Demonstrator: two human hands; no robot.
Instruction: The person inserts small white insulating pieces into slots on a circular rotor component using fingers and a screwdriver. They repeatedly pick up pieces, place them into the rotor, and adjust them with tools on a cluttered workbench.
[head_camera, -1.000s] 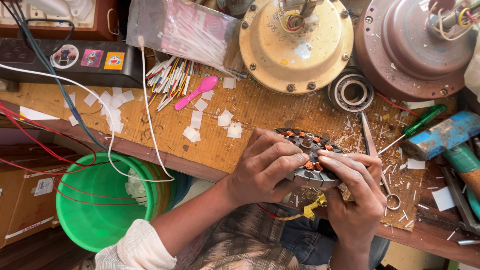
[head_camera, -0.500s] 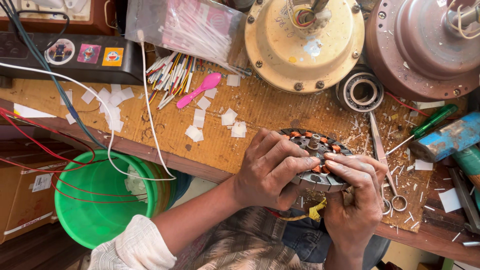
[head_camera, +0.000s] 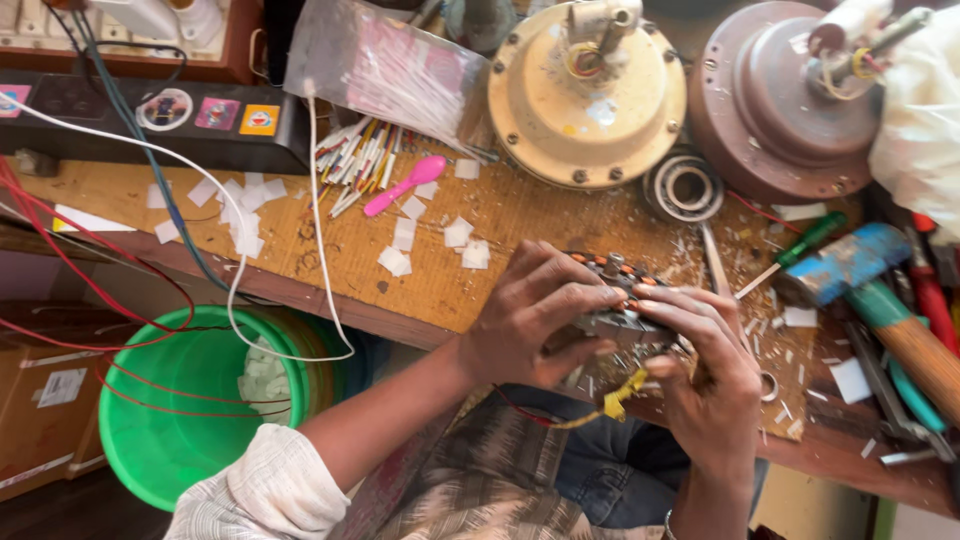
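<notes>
Over workbench (head_camera: 480, 260), both hands' fingers (head_camera: 590, 295) grip stator (head_camera: 615, 300).

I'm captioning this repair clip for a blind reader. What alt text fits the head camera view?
Two hands, left hand and right hand, grip a wound motor stator at the edge of a cluttered workbench. Two round fan motor housings, a bearing, a pink spoon and paper scraps lie beyond; a green bucket stands below.
</notes>
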